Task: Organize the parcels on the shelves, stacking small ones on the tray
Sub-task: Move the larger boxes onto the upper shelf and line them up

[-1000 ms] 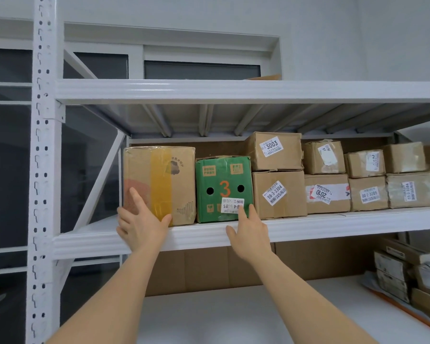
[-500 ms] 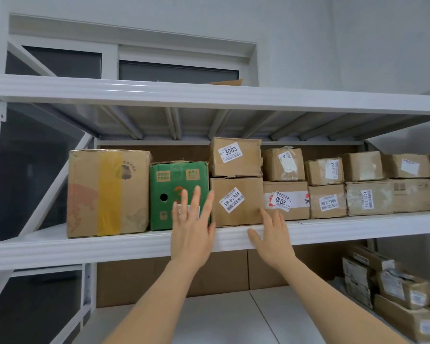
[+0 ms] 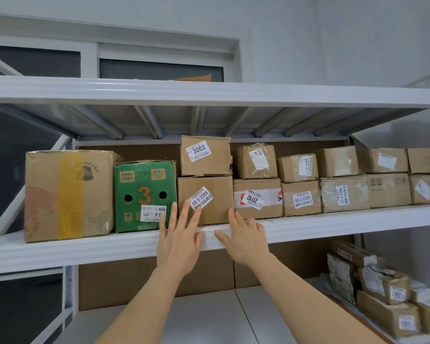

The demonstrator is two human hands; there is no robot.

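shelf point(image 3: 333, 223) parcel point(image 3: 216, 194) behind both hands

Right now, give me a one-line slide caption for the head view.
Both open hands, left hand and right hand, reach toward the box labelled 56-3-3304 on the middle shelf.

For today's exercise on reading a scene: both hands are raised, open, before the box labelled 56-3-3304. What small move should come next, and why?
Probably press both palms against the 56-3-3304 box. The left hand and right hand are open and frame its lower front, and the 3003 box stacked on it calls for a steady hold.
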